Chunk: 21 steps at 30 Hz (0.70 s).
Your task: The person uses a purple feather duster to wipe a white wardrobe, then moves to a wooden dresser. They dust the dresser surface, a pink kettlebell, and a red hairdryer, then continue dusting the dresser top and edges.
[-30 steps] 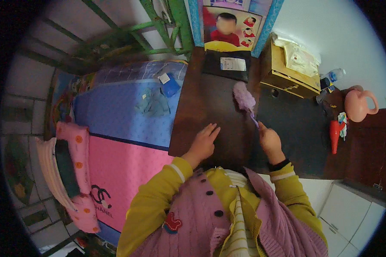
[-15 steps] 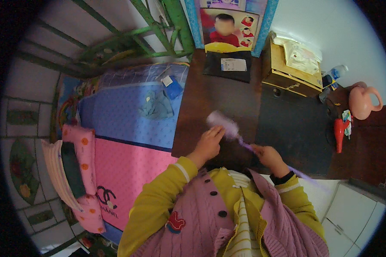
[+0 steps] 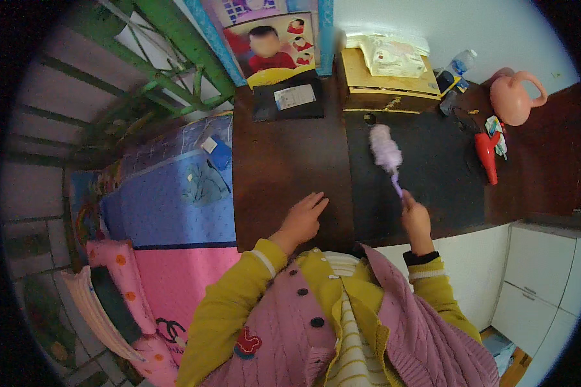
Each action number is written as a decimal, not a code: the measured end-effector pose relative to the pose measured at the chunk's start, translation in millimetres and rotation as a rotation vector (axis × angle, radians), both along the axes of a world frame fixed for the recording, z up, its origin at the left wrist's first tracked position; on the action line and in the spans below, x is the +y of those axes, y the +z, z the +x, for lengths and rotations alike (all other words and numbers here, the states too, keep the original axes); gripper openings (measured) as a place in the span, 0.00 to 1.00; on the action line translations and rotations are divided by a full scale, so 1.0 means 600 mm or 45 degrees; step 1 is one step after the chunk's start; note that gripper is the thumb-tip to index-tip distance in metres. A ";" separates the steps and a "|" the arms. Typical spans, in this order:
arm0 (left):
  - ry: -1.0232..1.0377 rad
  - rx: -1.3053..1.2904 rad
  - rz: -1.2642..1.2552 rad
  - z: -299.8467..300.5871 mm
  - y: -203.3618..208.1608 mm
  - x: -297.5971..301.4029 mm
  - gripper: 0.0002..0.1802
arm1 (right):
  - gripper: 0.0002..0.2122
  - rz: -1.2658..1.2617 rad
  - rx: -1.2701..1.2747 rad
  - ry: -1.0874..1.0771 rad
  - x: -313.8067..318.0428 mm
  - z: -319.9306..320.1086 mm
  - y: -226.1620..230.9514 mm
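Note:
My right hand (image 3: 416, 222) is closed round the thin purple handle of a fluffy lilac duster (image 3: 386, 149). The duster's head points away from me over the black section (image 3: 419, 174) of the dark table, below a wooden drawer box (image 3: 384, 87). Fingers stretched out, my left hand (image 3: 305, 219) is over the brown part (image 3: 290, 164) of the tabletop near its front edge, holding nothing. Whether its palm touches the wood I cannot tell.
At the back stand a blue-framed photo display (image 3: 271, 45) and a black package (image 3: 289, 97). On the right are a red hair dryer (image 3: 487, 155), a pink watering can (image 3: 513, 100) and a plastic bottle (image 3: 461, 62). A bed (image 3: 174, 206) adjoins the table's left side.
The duster has moved right and away from me, from beside my left hand onto the black section. My left hand no longer touches its head. The view has shifted right.

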<state>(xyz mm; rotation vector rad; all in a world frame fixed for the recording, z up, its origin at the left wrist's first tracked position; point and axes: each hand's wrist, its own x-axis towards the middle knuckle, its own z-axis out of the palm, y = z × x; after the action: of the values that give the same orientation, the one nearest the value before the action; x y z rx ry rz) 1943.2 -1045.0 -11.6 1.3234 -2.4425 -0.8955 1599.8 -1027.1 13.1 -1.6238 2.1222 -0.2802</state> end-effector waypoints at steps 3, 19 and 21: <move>-0.041 0.023 -0.007 -0.028 0.000 -0.016 0.36 | 0.16 0.110 0.114 -0.080 -0.019 0.002 -0.004; 0.216 0.096 -0.214 -0.048 0.000 -0.039 0.35 | 0.14 0.065 -0.337 0.782 -0.067 0.081 0.004; 0.275 0.102 -0.226 -0.038 0.002 -0.038 0.35 | 0.13 0.121 -0.228 0.873 -0.083 0.130 -0.001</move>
<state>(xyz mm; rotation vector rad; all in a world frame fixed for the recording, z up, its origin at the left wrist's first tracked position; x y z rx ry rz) 1920.4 -1067.5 -10.6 1.4229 -2.2085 -0.6492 1677.6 -1077.0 12.3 -2.0574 1.3224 -0.0924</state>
